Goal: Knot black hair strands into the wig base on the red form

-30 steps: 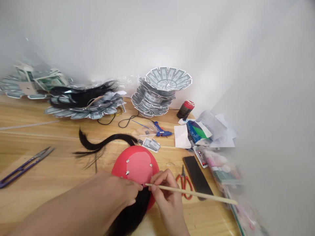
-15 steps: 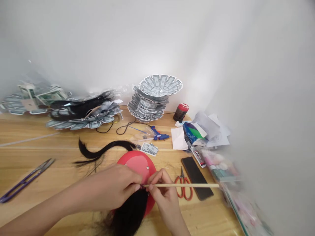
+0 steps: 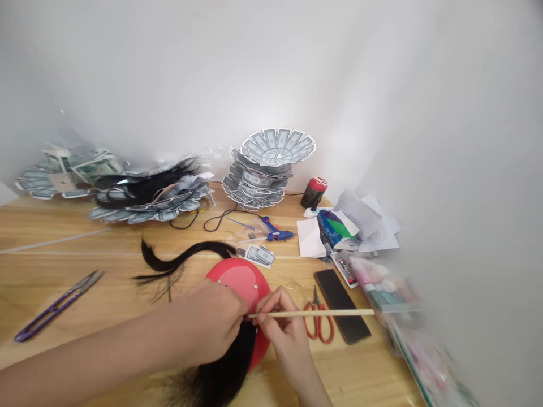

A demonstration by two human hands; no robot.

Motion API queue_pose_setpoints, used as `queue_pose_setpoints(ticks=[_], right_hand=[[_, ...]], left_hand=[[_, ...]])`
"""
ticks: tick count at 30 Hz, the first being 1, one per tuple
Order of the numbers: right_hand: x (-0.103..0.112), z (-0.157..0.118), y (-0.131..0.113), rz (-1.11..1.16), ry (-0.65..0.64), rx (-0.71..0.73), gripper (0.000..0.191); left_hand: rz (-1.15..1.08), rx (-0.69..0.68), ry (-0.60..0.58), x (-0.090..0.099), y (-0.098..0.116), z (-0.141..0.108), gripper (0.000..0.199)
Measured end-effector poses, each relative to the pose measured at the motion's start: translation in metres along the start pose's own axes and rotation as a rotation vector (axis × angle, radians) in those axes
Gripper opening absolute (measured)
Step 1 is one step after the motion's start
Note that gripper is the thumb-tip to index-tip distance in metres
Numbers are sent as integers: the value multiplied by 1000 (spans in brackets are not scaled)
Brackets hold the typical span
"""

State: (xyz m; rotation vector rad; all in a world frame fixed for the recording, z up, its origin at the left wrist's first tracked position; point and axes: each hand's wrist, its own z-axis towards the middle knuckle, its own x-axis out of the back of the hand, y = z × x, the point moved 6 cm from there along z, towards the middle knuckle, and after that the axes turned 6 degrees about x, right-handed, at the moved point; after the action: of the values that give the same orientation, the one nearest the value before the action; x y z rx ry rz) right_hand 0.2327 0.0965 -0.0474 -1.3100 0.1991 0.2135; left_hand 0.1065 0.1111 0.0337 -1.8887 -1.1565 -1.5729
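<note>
Centrally, a smooth red dome with a lighter pink patch (image 3: 237, 274) and small silver studs (image 3: 255, 286) rests on the pale wooden bench (image 3: 42, 271), partly covered by the hands. The right hand (image 3: 286, 322) pinches a slender pale wooden stick (image 3: 292, 314) between thumb and fingers near one end; the stick's shaft passes above red-handled scissors (image 3: 312, 327) and a flat black slab (image 3: 339, 297). The left hand (image 3: 224, 319) is blurred, its curled fingers bearing on the dome beside the stick's tip; whether it grips anything cannot be told. The hands lie close together. A soft black tress of hair (image 3: 231, 362) hangs below them over the dome's near side.

In handling, the dome is probably light, stiff and rather slippery, best steadied by its curved flank. The tress, likely limp, suits a pinch at its upper end; the stick, light and stiff, favours a grip near the tip.
</note>
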Motion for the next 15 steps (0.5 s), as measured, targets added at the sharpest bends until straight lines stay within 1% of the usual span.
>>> queue_pose_setpoints(ticks=[5, 9, 12, 13, 15], right_hand=[[-4, 5, -13, -11, -26, -44, 13], [-4, 7, -17, -6, -19, -64, 15], [-4, 7, -14, 11, 5, -80, 16], [-4, 7, -12, 17, 13, -90, 16], [-4, 8, -11, 30, 17, -117, 17]], left_hand=[[181, -21, -94, 2, 17, 1, 22], [255, -42, -137, -1, 22, 0, 25], [259, -55, -115, -5, 19, -1, 24], [247, -63, -94, -6, 18, -2, 24], [181, -86, -16, -6, 14, -5, 23]])
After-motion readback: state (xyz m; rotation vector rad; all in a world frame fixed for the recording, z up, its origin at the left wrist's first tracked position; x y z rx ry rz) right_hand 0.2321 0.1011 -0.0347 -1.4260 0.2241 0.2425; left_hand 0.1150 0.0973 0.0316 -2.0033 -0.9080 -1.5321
